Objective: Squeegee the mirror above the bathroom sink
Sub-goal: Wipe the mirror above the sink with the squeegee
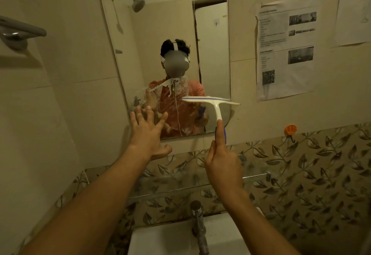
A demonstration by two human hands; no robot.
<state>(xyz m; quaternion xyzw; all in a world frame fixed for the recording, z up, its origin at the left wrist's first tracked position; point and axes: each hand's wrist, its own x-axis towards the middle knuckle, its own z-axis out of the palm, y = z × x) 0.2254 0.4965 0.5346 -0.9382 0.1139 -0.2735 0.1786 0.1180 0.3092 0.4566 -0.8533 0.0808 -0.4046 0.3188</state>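
**A:** What sits closest to the lens?

**B:** Two bare forearms (84,214) rising from the bottom of the frame, over the sink (160,240) and its tap (197,222).

**A:** And the squeegee?

**B:** The squeegee (214,102) is right of centre, at the lower right part of the mirror (164,23). The right hand (222,160) grasps its handle from below, index finger laid up along the stem. The blade runs nearly level, left end a touch higher, and its right end overhangs the mirror's right edge.

**A:** Is the blade on the glass?

**B:** Its reflection seems to meet it, but I cannot tell for certain.

**A:** The other hand?

**B:** The left hand (147,134) is released, fingers straight and spread. The tips touch the mirror's lower left and it holds nothing.

**A:** Where does the work lie?

**B:** Suds (172,86) streak the mirror's centre, left of the blade, dripping down past it. I judge the right hand must carry the blade leftward and up, then draw it down level.

**A:** Around that?

**B:** Printed sheets (287,49) on the wall at upper right, an orange hook (290,129) below them, and a towel bar (20,31) at upper left.
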